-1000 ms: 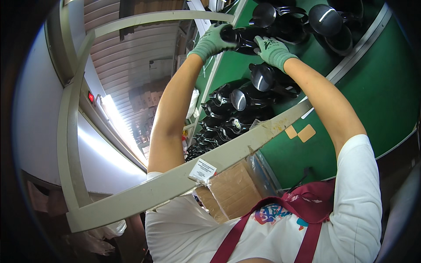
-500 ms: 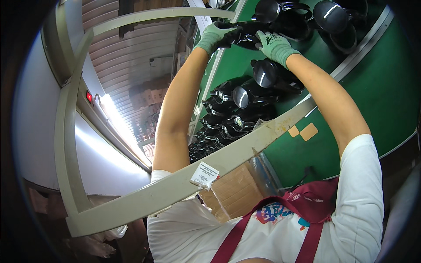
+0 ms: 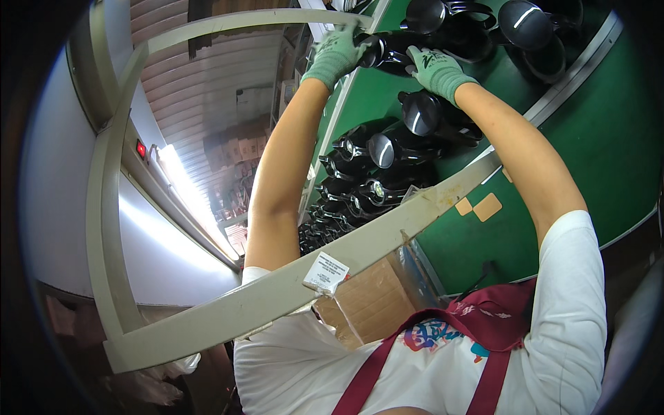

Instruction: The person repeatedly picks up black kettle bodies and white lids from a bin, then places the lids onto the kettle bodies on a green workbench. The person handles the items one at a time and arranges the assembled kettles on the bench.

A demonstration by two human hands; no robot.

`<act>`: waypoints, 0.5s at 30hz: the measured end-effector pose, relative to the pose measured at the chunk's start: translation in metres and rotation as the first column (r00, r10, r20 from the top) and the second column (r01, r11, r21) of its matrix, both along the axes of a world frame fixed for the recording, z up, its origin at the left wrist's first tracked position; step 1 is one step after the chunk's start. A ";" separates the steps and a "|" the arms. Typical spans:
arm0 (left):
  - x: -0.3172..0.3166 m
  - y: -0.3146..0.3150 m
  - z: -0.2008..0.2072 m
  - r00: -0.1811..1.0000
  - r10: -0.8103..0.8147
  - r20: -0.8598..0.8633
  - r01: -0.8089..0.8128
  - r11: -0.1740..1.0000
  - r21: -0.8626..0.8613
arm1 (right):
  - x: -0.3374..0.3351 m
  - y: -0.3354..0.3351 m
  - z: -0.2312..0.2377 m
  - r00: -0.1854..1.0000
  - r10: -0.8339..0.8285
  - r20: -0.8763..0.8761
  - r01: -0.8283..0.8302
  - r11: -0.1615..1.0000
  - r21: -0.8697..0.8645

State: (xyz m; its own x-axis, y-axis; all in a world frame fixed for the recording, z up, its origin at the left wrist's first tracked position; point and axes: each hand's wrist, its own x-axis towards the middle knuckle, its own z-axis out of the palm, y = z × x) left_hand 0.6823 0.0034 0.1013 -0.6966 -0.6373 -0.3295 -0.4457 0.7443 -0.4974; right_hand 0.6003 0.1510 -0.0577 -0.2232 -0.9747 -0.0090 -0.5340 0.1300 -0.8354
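A glossy black jug [image 3: 393,62] lies on its side at the far edge of the green work surface, between my two gloved hands. My right hand [image 3: 437,70], in a pale green glove, grips the jug's right part with its fingers closed round it. At the jug's left end is my left hand [image 3: 335,52], in the same kind of glove. Its fingers are smeared by motion, so whether they touch the jug is unclear. Just nearer to me lies another black jug [image 3: 423,114] with a round shiny end.
Several more black jugs [image 3: 382,150] lie in a row running down to the left. Others [image 3: 524,28] stand at the upper right. A beige metal frame bar [image 3: 277,304] crosses in front of me. Below it are a cardboard box [image 3: 370,297] and tan pads [image 3: 487,207] on the green surface [image 3: 588,166].
My left hand has shifted off the jug's left end, its fingers lifting and blurring, so that end now shows. My right hand stays on the jug, almost unmoved.
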 end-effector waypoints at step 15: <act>0.006 -0.012 -0.013 0.609 0.777 -0.159 -0.484 0.523 0.701 | 0.001 0.004 -0.002 1.000 -0.023 -0.016 0.022 1.000 -0.005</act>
